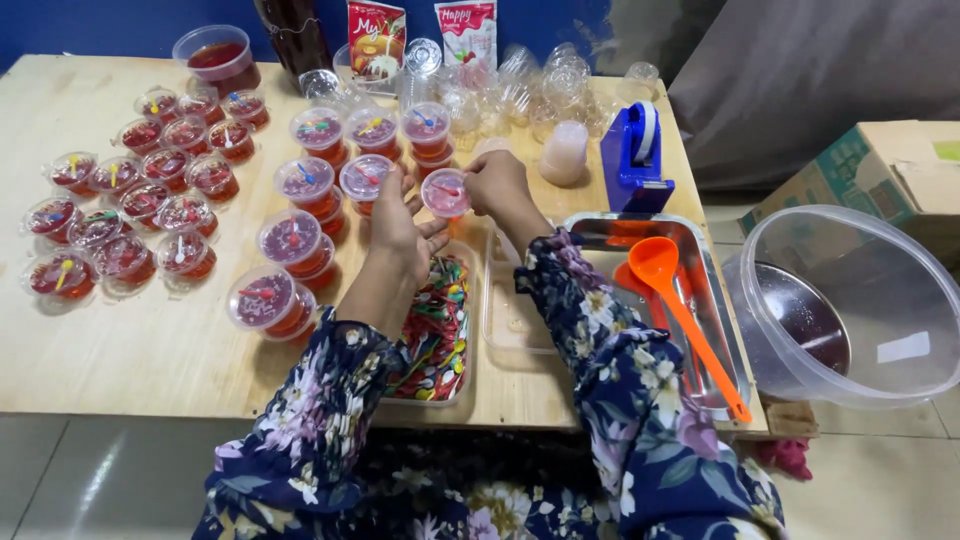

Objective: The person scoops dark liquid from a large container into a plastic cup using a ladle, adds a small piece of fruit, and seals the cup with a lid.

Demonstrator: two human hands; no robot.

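My left hand (402,225) and my right hand (497,185) both hold a small clear cup of red jelly (445,193) with a lid, above the wooden board (150,345). My right fingers pinch its right rim, my left fingers touch its left side. Under my left wrist lies a clear tray of small coloured plastic spoons (437,335). Stacked lidded jelly cups (300,240) stand just left of my hands. Both arms wear dark floral sleeves.
Several more sealed jelly cups (130,200) cover the board's left side. Empty clear cups (540,85), two snack packets and a dark bottle stand at the back. A blue tape dispenser (635,150), a metal tray with an orange ladle (672,290) and a big clear bowl (850,310) are right.
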